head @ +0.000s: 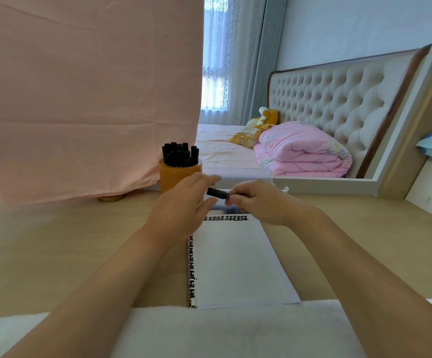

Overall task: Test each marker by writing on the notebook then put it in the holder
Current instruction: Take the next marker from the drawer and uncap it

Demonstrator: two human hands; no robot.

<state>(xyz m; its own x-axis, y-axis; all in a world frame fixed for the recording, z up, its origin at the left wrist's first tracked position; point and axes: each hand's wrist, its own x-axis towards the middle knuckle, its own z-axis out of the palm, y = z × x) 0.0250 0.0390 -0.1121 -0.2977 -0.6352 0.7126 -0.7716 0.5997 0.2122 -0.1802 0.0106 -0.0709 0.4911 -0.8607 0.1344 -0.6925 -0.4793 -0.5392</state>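
In the head view, your right grip (256, 204) pinches a black marker (218, 193) by one end. It holds the marker level above the far edge of the notebook (235, 259), which lies on the tabletop (54, 241). Your left grip (181, 205) is released. Its straight fingers bracket the marker's free end, and I cannot tell whether they touch it. The holder (177, 177), an orange cup already packed with stored markers (180, 155), stands just beyond the left grip. The open page shows no marks that I can make out, so I judge this marker is at the uncapping step and not yet tested. Next, close your left fingers on the cap and pull straight along the barrel. Then bring the tip down onto the page.
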